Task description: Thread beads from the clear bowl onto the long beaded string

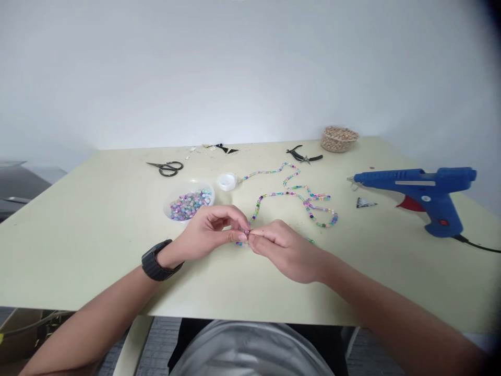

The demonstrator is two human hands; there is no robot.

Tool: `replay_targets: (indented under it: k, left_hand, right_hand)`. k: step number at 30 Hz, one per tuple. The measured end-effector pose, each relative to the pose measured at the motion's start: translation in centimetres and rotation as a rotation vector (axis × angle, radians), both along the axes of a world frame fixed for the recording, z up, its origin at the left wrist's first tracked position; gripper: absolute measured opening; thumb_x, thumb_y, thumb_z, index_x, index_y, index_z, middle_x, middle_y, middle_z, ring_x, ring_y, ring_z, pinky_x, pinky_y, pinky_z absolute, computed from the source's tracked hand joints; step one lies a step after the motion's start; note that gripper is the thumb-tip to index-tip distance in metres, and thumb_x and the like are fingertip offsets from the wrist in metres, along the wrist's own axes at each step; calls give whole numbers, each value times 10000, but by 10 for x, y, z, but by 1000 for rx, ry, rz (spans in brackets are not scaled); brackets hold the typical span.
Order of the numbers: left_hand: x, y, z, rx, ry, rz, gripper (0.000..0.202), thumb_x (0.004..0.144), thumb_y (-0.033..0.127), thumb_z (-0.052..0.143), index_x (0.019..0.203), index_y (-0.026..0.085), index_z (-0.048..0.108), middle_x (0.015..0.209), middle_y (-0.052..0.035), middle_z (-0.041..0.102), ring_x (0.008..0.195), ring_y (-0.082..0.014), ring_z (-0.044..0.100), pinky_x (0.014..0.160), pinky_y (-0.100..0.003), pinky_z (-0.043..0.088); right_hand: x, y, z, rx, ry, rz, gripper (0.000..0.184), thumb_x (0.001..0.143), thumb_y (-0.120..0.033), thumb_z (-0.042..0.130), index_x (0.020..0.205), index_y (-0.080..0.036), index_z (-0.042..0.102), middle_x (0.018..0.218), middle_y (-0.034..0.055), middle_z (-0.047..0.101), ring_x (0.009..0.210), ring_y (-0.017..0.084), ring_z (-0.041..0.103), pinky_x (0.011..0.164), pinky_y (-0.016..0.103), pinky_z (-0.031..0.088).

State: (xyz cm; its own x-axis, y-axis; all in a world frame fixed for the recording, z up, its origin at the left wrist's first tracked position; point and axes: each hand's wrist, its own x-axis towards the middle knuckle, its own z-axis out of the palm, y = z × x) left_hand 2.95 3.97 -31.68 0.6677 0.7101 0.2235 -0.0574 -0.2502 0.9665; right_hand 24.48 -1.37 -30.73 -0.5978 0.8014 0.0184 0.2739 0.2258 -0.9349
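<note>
My left hand [209, 227], with a black watch on the wrist, pinches a small bead at its fingertips. My right hand [284, 248] meets it fingertip to fingertip, pinching the near end of a long strand of coloured beads [291, 194]. The strand winds away across the pale table [97, 235] behind my hands. A white bowl of loose beads [189, 202] stands just beyond my left hand. A small white spool [227, 181] lies next to the bowl.
A blue glue gun [425, 190] rests at the right with its cord running off the edge. Black scissors [167, 167] lie at the back left, pliers [303, 155] and a woven basket [338, 138] at the back. A small dark shard [365, 203] lies by the glue gun's nozzle.
</note>
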Motion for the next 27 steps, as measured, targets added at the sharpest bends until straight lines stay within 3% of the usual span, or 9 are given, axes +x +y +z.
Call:
replay_targets:
  k: [17,21,27]
  left_hand:
    - [2,0,1,77,1,4,101,792,214,842,837,152,776,791,-53,695,733,-129,640,698,-255,512]
    - [3,-1,3,80,0,11,110,792,233,844,829,153,778,781,-57,696,722,-134,646,690,-264,521]
    - [3,-1,3,86,3,15,123,782,247,853,822,152,784,781,-65,694,726,-140,641,684,-264,520]
  right_hand:
    - [1,1,0,-53,39,72,384,1031,-222,390,656,-193,316,619,-57,272,576,92,268,556,281,247]
    - [2,1,3,-71,18,80,343,1009,-193,392,668,-183,418,636,-46,351,597,100,339,591,277,293]
    - [3,2,8,-89,4,82,373,1041,-274,389,717,-168,538,634,-44,382,569,96,356,576,263,309]
